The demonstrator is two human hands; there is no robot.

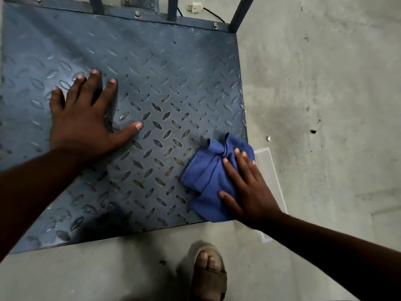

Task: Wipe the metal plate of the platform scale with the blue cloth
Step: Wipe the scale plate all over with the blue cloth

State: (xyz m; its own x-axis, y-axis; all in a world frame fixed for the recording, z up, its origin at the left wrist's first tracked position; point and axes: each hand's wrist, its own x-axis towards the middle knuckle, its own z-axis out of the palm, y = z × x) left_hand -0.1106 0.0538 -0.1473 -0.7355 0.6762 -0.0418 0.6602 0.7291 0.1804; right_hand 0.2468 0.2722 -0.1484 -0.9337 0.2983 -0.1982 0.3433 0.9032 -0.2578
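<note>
The platform scale's metal plate is blue-grey with a raised diamond tread and fills the upper left of the head view. My left hand lies flat on it, fingers spread, holding nothing. The blue cloth is bunched at the plate's near right corner. My right hand presses down on the cloth with fingers extended, covering its right part.
Blue frame posts rise from the plate's far edge. A white plug with a black cord lies on the concrete floor behind. A clear plastic tray sits right of the plate. A sandalled foot stands in front.
</note>
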